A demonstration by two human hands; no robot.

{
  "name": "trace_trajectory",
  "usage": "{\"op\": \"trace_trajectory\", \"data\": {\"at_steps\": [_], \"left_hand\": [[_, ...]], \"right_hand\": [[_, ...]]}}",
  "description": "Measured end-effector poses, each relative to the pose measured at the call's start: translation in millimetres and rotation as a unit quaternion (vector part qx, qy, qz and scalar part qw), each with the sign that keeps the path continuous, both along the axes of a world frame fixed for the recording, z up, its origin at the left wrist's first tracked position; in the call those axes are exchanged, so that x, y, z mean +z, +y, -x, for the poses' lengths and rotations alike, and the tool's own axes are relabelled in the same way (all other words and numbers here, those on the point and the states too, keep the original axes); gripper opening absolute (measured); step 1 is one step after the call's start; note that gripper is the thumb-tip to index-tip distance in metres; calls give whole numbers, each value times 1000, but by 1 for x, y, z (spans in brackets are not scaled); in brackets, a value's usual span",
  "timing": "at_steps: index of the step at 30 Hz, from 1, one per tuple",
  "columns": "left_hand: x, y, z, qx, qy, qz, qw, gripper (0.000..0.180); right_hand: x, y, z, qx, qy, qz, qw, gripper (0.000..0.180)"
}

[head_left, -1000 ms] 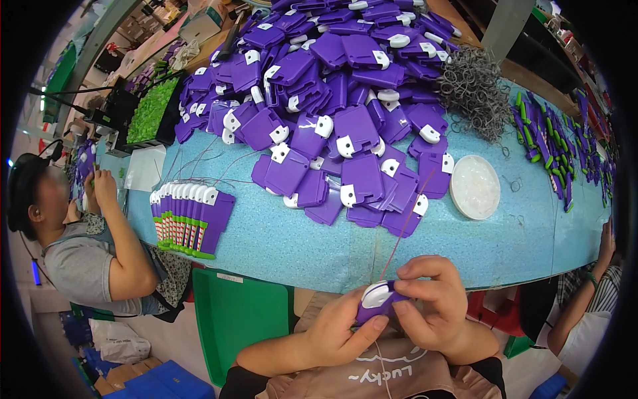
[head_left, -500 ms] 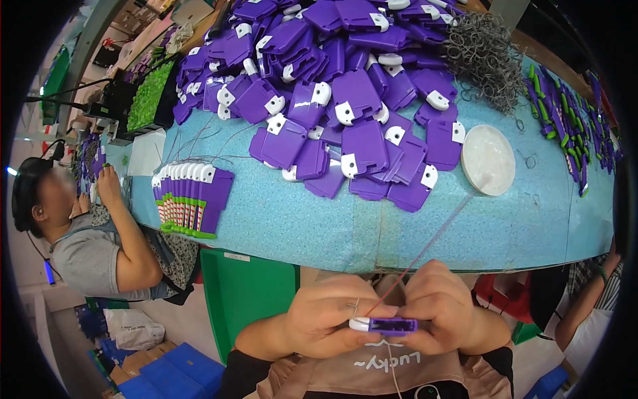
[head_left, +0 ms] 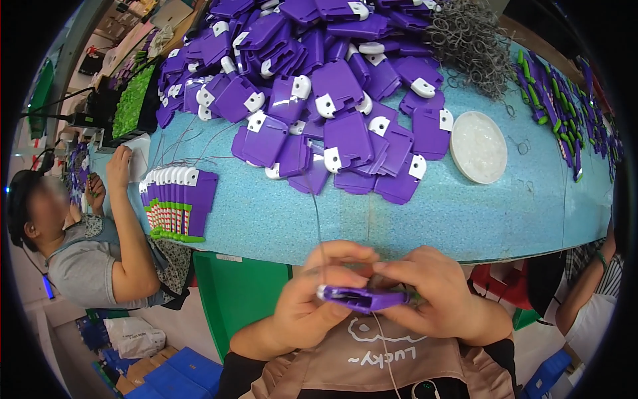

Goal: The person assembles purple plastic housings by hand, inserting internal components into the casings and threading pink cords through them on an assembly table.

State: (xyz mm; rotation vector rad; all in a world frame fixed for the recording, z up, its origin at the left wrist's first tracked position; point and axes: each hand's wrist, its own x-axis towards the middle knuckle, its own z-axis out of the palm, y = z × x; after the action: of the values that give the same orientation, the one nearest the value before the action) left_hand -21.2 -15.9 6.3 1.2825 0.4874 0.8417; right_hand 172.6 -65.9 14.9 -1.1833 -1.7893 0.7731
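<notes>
A small flat purple plastic case [head_left: 355, 299] with a white corner is tilted edge-on between my hands, over the apron. My left hand [head_left: 298, 302] pinches its white-cornered end. On the other end, the fingers of my right hand [head_left: 435, 286] are closed, partly hiding it. A thin dark cord [head_left: 318, 223] stands up from beside my left fingers toward the table. Beyond my hands lies a large heap of similar purple cases [head_left: 345, 143] with white corners. To the left, a fanned row of cases [head_left: 205, 199] carries red-and-white striped strips and green ends.
A white round dish [head_left: 478, 149] stands right of the heap, near a mound of grey metal rings [head_left: 468, 50]. Purple-and-green pieces [head_left: 561, 110] lie far right. A black box of green parts [head_left: 136, 103] sits far left, near a co-worker [head_left: 93, 259]. A green bin [head_left: 242, 292] is below the table edge.
My hands have turned the case, showing its open purple edge, and shifted it slightly left. The cord now leans upright instead of slanting right. The co-worker's raised hand has moved.
</notes>
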Motion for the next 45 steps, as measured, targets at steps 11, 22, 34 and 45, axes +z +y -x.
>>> {"op": "trace_trajectory", "data": {"at_steps": [11, 22, 34, 45], "left_hand": [[3, -2, -8, -142, -188, 395, 888, 33], [8, 76, 41, 240, 295, -318, 868, 20], [19, 70, 47, 178, 402, -376, 816, 56], [-2, -1, -22, -83, -9, 215, 973, 71]], "right_hand": [[-8, 26, 6, 118, 198, -38, 972, 100], [-4, 23, -4, -134, -331, 25, 934, 81], [2, 9, -4, -137, -107, 42, 984, 52], [-1, -6, -2, -95, -65, -46, 992, 39]]}}
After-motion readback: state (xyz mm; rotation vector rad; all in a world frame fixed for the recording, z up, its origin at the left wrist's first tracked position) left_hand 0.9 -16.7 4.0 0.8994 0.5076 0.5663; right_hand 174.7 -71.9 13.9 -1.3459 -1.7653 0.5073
